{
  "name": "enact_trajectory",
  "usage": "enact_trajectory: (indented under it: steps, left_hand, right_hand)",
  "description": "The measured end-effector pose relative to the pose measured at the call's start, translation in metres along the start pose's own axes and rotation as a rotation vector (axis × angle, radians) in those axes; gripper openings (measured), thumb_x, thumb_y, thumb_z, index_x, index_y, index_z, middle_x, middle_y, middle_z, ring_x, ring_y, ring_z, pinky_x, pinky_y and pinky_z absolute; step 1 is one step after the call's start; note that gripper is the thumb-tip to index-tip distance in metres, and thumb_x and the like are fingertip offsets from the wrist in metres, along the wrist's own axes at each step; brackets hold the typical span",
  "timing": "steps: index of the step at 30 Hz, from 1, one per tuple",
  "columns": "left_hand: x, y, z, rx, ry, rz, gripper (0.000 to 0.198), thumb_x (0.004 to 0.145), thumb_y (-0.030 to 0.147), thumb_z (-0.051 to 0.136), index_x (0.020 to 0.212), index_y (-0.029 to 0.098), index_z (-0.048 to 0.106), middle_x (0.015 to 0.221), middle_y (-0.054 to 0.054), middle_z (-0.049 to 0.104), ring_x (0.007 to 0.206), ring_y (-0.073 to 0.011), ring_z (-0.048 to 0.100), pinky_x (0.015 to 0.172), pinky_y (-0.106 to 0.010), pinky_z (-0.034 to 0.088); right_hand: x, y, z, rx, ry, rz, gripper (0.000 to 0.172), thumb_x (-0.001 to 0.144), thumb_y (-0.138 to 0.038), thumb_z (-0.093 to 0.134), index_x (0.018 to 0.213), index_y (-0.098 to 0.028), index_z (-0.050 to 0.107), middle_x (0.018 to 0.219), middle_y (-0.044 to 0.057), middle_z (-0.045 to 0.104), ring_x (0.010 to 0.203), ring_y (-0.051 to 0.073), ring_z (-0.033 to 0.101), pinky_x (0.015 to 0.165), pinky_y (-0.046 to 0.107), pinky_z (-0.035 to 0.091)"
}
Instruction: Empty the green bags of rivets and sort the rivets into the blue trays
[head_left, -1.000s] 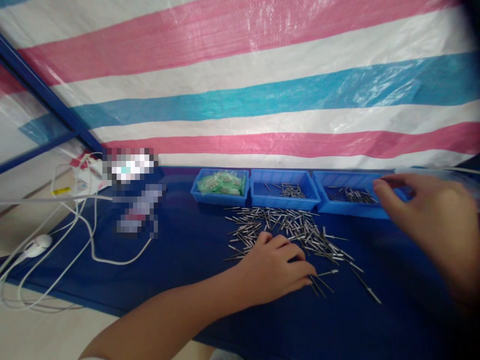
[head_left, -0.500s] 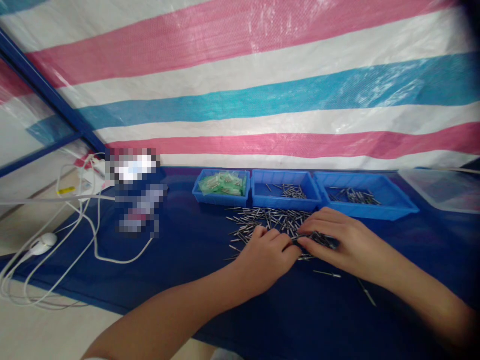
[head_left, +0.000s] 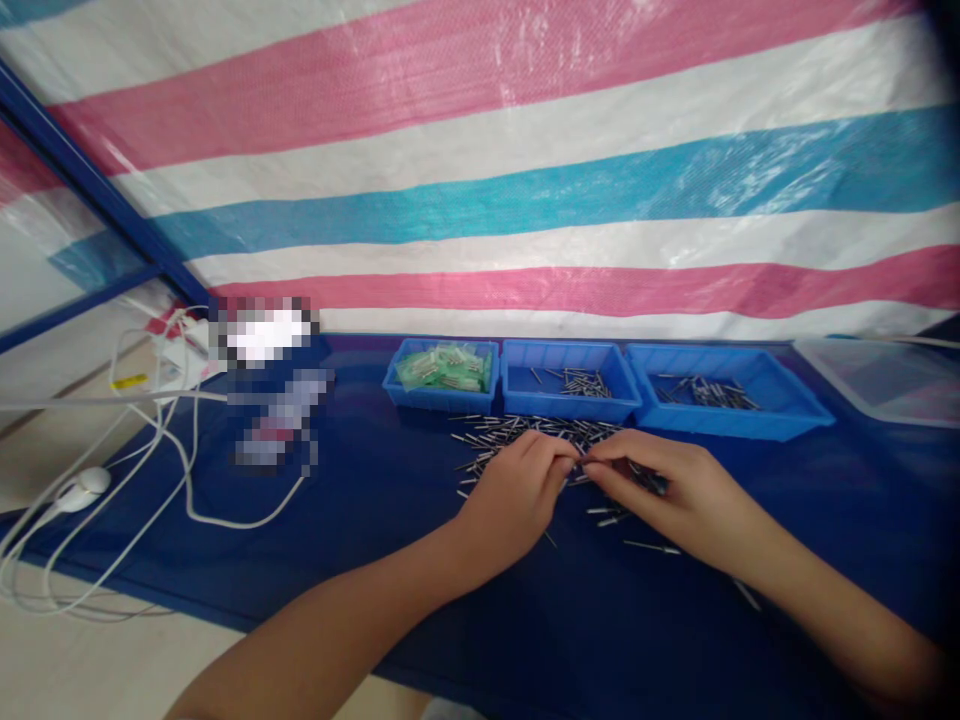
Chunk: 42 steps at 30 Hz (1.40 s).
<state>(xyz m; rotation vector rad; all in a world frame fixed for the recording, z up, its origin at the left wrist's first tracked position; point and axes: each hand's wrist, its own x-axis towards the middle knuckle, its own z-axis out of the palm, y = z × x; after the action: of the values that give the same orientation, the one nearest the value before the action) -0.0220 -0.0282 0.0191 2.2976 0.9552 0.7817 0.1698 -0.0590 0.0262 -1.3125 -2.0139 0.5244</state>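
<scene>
A pile of thin metal rivets [head_left: 487,437] lies on the dark blue table in front of three blue bins. My left hand [head_left: 521,490] is over the pile, thumb and fingertips pinched together. Its fingertips meet those of my right hand [head_left: 660,480], also closed in a pinch. Whatever is between the fingertips is too small to make out. More rivets show under my right palm. One loose rivet [head_left: 651,547] lies below my right hand. Rivets also lie in the middle bin [head_left: 570,405] and the right bin [head_left: 727,420].
The left bin [head_left: 442,400] holds green plastic packets. A clear plastic container [head_left: 877,385] is at the far right. White cables [head_left: 187,490] and a white plug [head_left: 84,488] lie at left, near blurred-out objects. A striped sheet [head_left: 480,210] hangs behind.
Both hands have moved slightly up, and their fingertips now meet. My left hand has closed from a looser curl. More rivets are uncovered below the hands.
</scene>
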Motion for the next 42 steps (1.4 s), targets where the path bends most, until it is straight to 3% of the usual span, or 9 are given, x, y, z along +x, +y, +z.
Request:
enact_trajectory:
  steps: [7, 11, 16, 22, 28, 32, 35, 39, 42]
  left_hand:
    - [0.0, 0.002, 0.0, -0.12, 0.001, -0.019, 0.021, 0.094, 0.028, 0.048, 0.108, 0.017, 0.059, 0.101, -0.007, 0.066, 0.093, -0.0178, 0.061, 0.087, -0.031, 0.048]
    - [0.002, 0.001, 0.0, -0.091, -0.089, 0.043, 0.021, 0.095, 0.026, 0.045, 0.1, 0.016, 0.062, 0.098, -0.007, 0.067, 0.092, -0.0172, 0.061, 0.087, -0.03, 0.046]
    - [0.003, 0.002, -0.001, -0.118, -0.076, -0.004, 0.018, 0.094, 0.03, 0.05, 0.093, 0.016, 0.063, 0.089, -0.004, 0.067, 0.083, -0.0154, 0.061, 0.08, -0.027, 0.047]
    - [0.002, 0.003, -0.002, -0.164, 0.039, -0.036, 0.015, 0.088, 0.031, 0.058, 0.085, 0.017, 0.06, 0.086, -0.003, 0.063, 0.081, -0.0148, 0.058, 0.075, -0.026, 0.046]
    - [0.003, 0.004, -0.007, -0.197, 0.129, -0.108, 0.017, 0.089, 0.032, 0.057, 0.092, 0.015, 0.059, 0.094, -0.006, 0.062, 0.086, -0.0155, 0.058, 0.079, -0.027, 0.046]
    - [0.0, 0.003, -0.008, -0.048, 0.025, -0.023, 0.028, 0.091, 0.036, 0.055, 0.109, 0.016, 0.058, 0.103, -0.008, 0.064, 0.096, -0.019, 0.057, 0.087, -0.032, 0.044]
    - [-0.004, 0.002, -0.005, 0.173, -0.123, 0.094, 0.033, 0.091, 0.043, 0.054, 0.115, 0.021, 0.06, 0.114, -0.007, 0.062, 0.107, -0.0231, 0.053, 0.092, -0.039, 0.039]
    - [-0.009, 0.001, 0.0, 0.336, -0.227, 0.177, 0.032, 0.09, 0.047, 0.054, 0.113, 0.026, 0.063, 0.12, -0.004, 0.06, 0.11, -0.0246, 0.049, 0.087, -0.04, 0.036]
    - [-0.01, 0.001, 0.002, 0.385, -0.247, 0.188, 0.025, 0.092, 0.042, 0.053, 0.107, 0.026, 0.065, 0.118, -0.002, 0.061, 0.107, -0.0225, 0.05, 0.087, -0.04, 0.033]
  right_hand:
    - [-0.003, 0.003, 0.005, 0.084, 0.039, 0.096, 0.019, 0.09, -0.037, 0.053, 0.089, -0.023, 0.066, 0.086, 0.004, 0.069, 0.08, 0.019, 0.064, 0.068, 0.03, 0.05]
    - [-0.003, 0.003, 0.005, 0.075, 0.074, 0.099, 0.019, 0.09, -0.037, 0.053, 0.088, -0.023, 0.065, 0.086, 0.005, 0.068, 0.078, 0.019, 0.062, 0.065, 0.03, 0.049]
    - [-0.004, -0.004, 0.007, 0.074, 0.093, 0.099, 0.02, 0.089, -0.038, 0.053, 0.086, -0.023, 0.065, 0.079, 0.003, 0.067, 0.065, 0.015, 0.057, 0.056, 0.028, 0.044]
    - [-0.005, -0.004, 0.005, 0.089, 0.105, 0.083, 0.018, 0.089, -0.037, 0.053, 0.087, -0.023, 0.065, 0.082, 0.004, 0.067, 0.07, 0.017, 0.06, 0.059, 0.028, 0.046]
    - [-0.002, -0.001, 0.002, 0.049, 0.036, 0.058, 0.019, 0.091, -0.036, 0.051, 0.091, -0.023, 0.065, 0.083, 0.003, 0.068, 0.069, 0.015, 0.061, 0.059, 0.027, 0.046]
    - [0.001, 0.014, -0.021, -0.173, 0.224, 0.082, 0.024, 0.09, -0.039, 0.049, 0.088, -0.022, 0.065, 0.089, 0.005, 0.07, 0.08, 0.02, 0.064, 0.073, 0.032, 0.047]
    - [-0.001, 0.039, -0.052, -0.468, 0.393, 0.26, 0.029, 0.088, -0.045, 0.047, 0.089, -0.023, 0.065, 0.079, 0.008, 0.069, 0.065, 0.023, 0.063, 0.061, 0.035, 0.043]
    - [-0.006, 0.074, -0.08, -0.823, 0.375, 0.491, 0.029, 0.084, -0.044, 0.046, 0.077, -0.022, 0.064, 0.062, 0.01, 0.064, 0.054, 0.026, 0.059, 0.05, 0.035, 0.036]
    - [-0.008, 0.085, -0.081, -0.959, 0.263, 0.508, 0.031, 0.084, -0.047, 0.046, 0.071, -0.024, 0.062, 0.06, 0.01, 0.063, 0.055, 0.028, 0.059, 0.05, 0.035, 0.034]
